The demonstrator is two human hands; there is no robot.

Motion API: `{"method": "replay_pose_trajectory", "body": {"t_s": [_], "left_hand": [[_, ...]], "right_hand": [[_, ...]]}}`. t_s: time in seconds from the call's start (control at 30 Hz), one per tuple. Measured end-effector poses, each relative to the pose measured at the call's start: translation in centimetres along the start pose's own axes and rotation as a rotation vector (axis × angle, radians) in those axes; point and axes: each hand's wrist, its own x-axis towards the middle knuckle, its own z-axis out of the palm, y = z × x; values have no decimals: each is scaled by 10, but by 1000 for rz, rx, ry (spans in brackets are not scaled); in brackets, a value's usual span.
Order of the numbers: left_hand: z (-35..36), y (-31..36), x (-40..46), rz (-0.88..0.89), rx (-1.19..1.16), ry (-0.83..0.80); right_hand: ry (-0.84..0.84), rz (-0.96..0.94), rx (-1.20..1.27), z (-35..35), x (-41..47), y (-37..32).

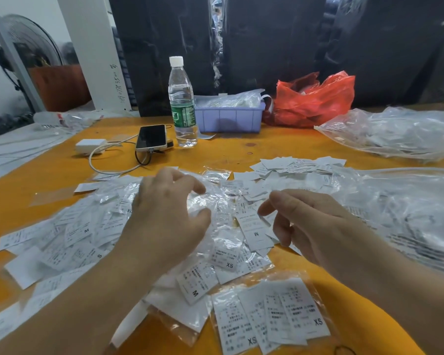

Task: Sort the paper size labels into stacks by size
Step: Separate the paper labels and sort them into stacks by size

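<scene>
Clear film (215, 201) is lying crumpled over mixed labels (254, 234); left hand (164, 213) and right hand (310, 226) are hovering, each grip apart, empty. Slippery film is risking dragging the XS stack (274, 313) on the desk (280, 144) astray.

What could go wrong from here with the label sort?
1. Sizes are mixed: an M label lies close to an XS label, so misfiling seems likely.
2. Crinkled clear plastic covers labels under the left hand, hiding print.
3. The water bottle stands behind the pile; a knock could tip it over.
</scene>
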Motion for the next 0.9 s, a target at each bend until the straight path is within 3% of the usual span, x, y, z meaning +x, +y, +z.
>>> {"method": "replay_pose_trajectory", "body": {"t_s": [0.1, 0.33, 0.53, 0.73, 0.8, 0.9], "left_hand": [[1, 12, -9, 166, -21, 62], [12, 50, -35, 496, -138, -80], [11, 49, -32, 426, -302, -100], [10, 48, -31, 368, -367, -68], [7, 46, -29, 336, -365, -45], [2, 40, -25, 250, -385, 9]], "right_hand": [[-21, 137, 200, 2, 2, -4], [-220, 262, 586, 6, 0, -5], [-346, 261, 772, 8, 1, -5], [-420, 246, 792, 6, 1, -4], [-370, 223, 676, 3, 1, -3], [-156, 180, 390, -2, 2, -3]]}}
